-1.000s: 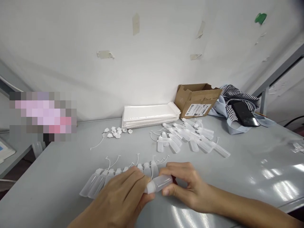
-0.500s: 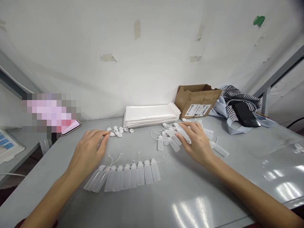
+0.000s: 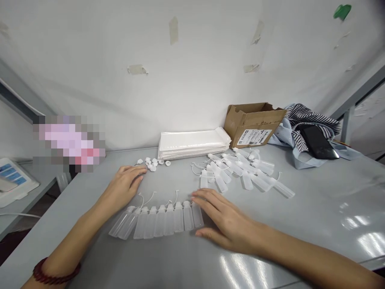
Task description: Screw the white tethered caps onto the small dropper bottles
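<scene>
Several clear plastic squeeze bottles (image 3: 159, 222) lie side by side in a row, their thin tethered caps pointing toward the wall. At the row's right end is my right hand (image 3: 224, 218), its fingers and thumb apart around the last bottle (image 3: 197, 216). It is slightly blurred, and no bottle shows in its grip. My left hand (image 3: 128, 182) reaches over the table with thumb and fingers apart. Its fingertips are at the edge of a small heap of white nozzle-like tips (image 3: 152, 163). More squeeze bottles (image 3: 246, 178) lie in a loose pile at the right.
White padded envelopes (image 3: 192, 142) are stacked against the wall. Beside them stands an open cardboard box (image 3: 254, 124). Farther right, a black phone (image 3: 319, 142) rests on striped cloth (image 3: 313, 116). A pixelated pink area (image 3: 69, 138) covers something at the left.
My right hand has moved from the loose pile down and left to the row's end. My left hand has shifted slightly right, its thumb and fingers wider apart.
</scene>
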Available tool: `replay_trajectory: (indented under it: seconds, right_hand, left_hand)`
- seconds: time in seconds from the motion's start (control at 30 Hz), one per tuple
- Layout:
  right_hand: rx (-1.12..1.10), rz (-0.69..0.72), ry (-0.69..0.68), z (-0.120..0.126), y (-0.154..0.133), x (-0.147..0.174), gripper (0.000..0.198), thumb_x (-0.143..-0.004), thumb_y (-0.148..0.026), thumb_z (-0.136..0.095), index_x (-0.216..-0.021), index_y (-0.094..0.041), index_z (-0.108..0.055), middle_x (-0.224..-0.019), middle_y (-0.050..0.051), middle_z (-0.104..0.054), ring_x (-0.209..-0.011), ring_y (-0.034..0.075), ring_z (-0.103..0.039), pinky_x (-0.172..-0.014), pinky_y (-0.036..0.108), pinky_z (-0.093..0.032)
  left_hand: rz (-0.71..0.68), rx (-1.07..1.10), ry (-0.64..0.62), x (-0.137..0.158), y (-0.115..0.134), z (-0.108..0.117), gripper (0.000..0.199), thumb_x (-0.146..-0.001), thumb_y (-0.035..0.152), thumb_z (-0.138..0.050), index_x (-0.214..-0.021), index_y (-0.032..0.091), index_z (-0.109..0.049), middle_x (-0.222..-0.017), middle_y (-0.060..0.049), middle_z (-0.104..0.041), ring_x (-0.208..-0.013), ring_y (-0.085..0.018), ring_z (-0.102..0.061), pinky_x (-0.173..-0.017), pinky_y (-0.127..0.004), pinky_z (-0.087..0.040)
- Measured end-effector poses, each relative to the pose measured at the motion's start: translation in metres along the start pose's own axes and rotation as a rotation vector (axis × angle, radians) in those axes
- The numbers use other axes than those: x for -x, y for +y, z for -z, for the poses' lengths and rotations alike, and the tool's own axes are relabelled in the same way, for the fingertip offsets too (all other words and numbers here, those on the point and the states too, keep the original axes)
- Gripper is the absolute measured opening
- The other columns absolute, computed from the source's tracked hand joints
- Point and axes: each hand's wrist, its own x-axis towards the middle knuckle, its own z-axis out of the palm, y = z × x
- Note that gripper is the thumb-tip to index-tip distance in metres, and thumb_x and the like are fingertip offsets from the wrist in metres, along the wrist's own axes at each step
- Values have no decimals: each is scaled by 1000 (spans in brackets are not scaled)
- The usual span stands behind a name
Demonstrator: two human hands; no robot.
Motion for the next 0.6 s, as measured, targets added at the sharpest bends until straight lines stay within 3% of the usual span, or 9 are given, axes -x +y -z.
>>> replay_trajectory:
  seconds: [0.13,0.4,0.6]
  right_hand:
    - [-33,-18,36,3,3,-1,56,-90,-44,-54,-132,-8,-43,-127,20,-54,-122,28,-47,-99,48,-46]
    - [-36,-36,-18,-8,5,-3,73,-83,-55,-59,-132,-5,-43,-127,21,-55,-122,31,-46,-102,51,-41]
    - [-49,-76,-44,-7,5,-4,60,-85,-46,-62,-131,-10,-46,-124,18,-57,-119,30,-48,-99,51,-42]
  left_hand:
    - [30,-2,3,0,0,1,38,-87,33,-34,-103,18,-66,-111,-10,-71,-109,-29,-59,-92,-43,-46]
    - [36,-4,-41,2,-1,5,38,-84,33,-35,-97,16,-66,-109,-13,-69,-95,-29,-64,-84,-40,-48]
    - [85,14,-34,3,-5,8,34,-79,33,-39,-90,20,-68,-98,-11,-71,-75,-26,-66,-72,-38,-50]
